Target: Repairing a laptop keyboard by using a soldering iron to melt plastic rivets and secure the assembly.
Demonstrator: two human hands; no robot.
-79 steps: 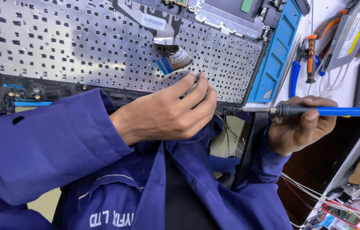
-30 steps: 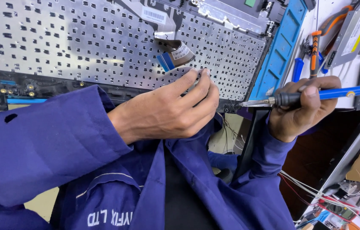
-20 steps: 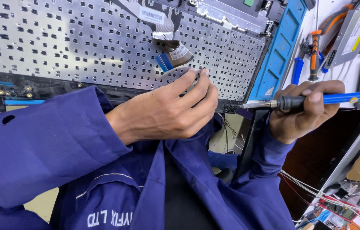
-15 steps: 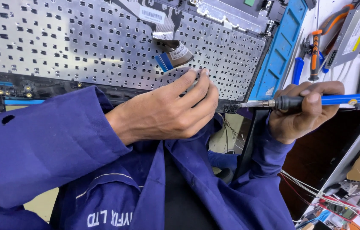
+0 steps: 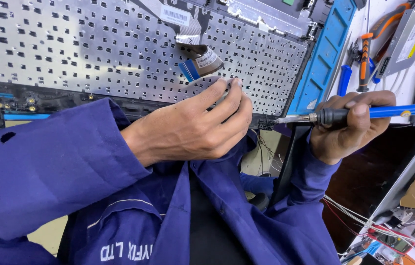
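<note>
White workbench (image 5: pixel 403 98) at right, dark gap beneath, pale floor (image 5: pixel 45 238), even light

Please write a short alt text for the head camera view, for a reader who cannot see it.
A person in a blue work jacket holds a blue-handled soldering iron in the right hand, its tip at the lower edge of an upturned laptop keyboard panel. The left hand rests its fingers on that edge.
</note>
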